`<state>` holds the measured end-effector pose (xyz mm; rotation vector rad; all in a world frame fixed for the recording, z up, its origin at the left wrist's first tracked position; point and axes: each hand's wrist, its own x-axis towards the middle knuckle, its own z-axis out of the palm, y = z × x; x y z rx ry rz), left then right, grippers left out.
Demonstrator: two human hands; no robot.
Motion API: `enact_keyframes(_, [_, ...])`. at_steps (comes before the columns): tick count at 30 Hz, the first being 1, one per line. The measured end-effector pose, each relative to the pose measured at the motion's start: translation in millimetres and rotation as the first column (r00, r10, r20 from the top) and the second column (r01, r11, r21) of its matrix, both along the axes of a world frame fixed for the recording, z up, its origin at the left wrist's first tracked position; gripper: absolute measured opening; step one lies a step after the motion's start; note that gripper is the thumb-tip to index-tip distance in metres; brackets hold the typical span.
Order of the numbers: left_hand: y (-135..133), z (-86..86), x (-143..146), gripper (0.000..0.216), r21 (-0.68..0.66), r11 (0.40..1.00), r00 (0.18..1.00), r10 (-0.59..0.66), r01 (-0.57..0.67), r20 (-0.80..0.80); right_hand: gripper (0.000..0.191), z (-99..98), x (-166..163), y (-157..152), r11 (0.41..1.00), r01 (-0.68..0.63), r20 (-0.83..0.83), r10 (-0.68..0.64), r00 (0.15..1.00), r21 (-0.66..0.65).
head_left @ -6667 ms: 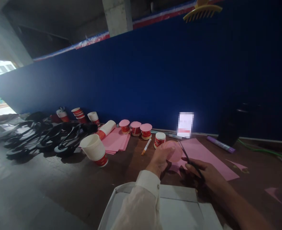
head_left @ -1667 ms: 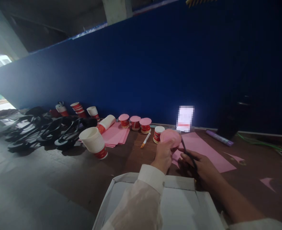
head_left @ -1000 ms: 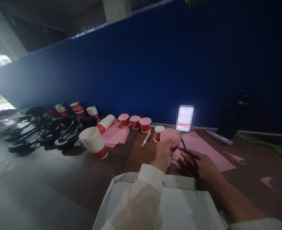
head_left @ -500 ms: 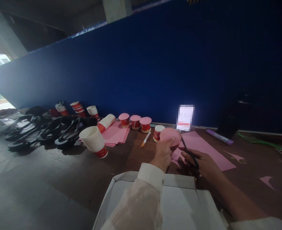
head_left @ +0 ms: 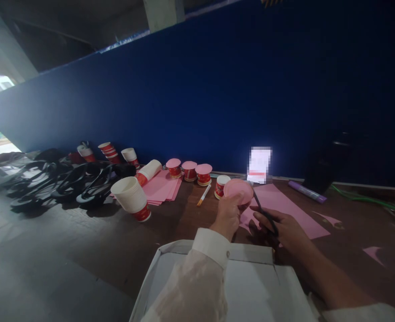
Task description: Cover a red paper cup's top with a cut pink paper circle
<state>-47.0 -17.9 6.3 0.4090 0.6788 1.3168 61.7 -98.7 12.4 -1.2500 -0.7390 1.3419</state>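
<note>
The left hand (head_left: 227, 213) pinches a pink paper disc (head_left: 235, 190), the thumb flat on top and the other fingers hidden beneath. Just right of them, the right hand (head_left: 284, 226) has its fingers closed round dark-handled scissors (head_left: 263, 211), the blades pointing up at the disc's right edge; from here I can't tell whether they touch it. Beneath and beyond the right fingers lies a large pink sheet (head_left: 296, 212). Just past the left fingers stands a small red-and-white cup (head_left: 222, 187), partly behind the disc, and left of that an orange-tipped marker (head_left: 204, 195). Further out that way, three red cups (head_left: 189, 173) wear pink discs like lids, near a stack of pink sheets (head_left: 162, 190) and a leaning stack of paper cups (head_left: 131, 197). Out to the right of the fingers I see a purple marker (head_left: 307, 192) and pink scraps (head_left: 374, 254). A white box (head_left: 251, 286) sits below both wrists.
</note>
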Motion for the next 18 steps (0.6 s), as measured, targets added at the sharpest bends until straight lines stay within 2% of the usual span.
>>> enact_keyframes(4, [-0.1, 0.2, -0.5, 0.023, 0.006, 1.0, 1.0, -0.001, 0.0, 0.017, 0.081, 1.2, -3.1, -1.2, 1.0, -0.001, -0.07, 0.001, 0.998, 0.001])
enact_keyframes(9, [0.0, -0.7, -0.2, 0.021, 0.019, 1.0, 1.0, -0.004, 0.004, 0.01, 0.074, 3.0, -4.4, -1.4, 1.0, 0.012, -0.023, -0.012, 1.0, 0.0])
enact_keyframes(13, [-0.1, -0.6, 0.4, 0.021, 0.005, 1.0, 1.0, -0.001, 0.001, -0.009, 0.076, 3.9, -5.7, -1.3, 1.0, 0.019, -0.047, -0.02, 0.999, -0.007])
enact_keyframes(18, [1.5, -1.6, -1.4, 0.027, 0.028, 0.999, 1.0, -0.024, 0.024, 0.008, 0.075, 2.0, -3.8, -0.6, 0.999, 0.021, 0.048, -0.022, 0.999, 0.025])
